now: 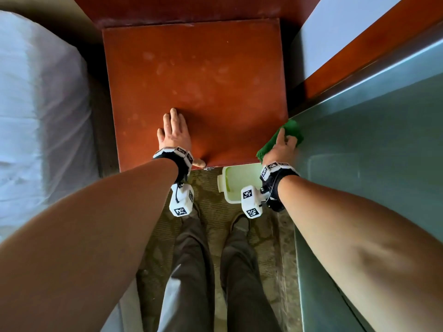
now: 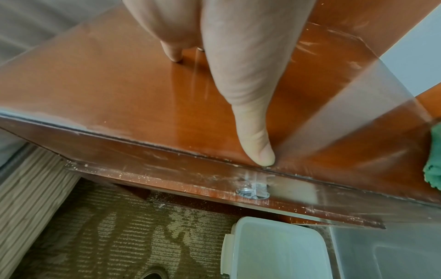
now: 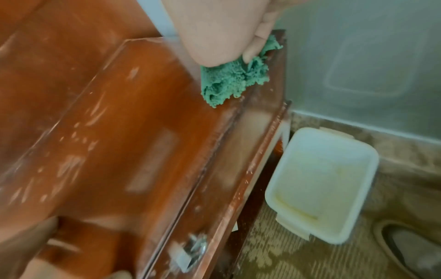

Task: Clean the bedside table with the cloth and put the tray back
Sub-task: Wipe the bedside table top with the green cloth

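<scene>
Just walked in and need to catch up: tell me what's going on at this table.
A person is wiping a bedside table. The right hand grips a green cloth at the table's near right corner, while the left hand rests flat on the top near the front edge. Pale smudges still show on the wood. A white tray sits on the carpet below, not yet put back.

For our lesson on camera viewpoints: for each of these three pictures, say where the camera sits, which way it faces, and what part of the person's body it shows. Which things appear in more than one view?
Head: worn on the head, looking down at the bedside table; shows both forearms, left hand, right hand, legs.
Left wrist: looks along the left hand's fingers, flat on the tabletop; only that hand shows.
Right wrist: looks along the right hand gripping the green cloth at the table's right front corner; a shoe shows.
Shared: cloth, table and white tray on the floor appear in all three.
</scene>
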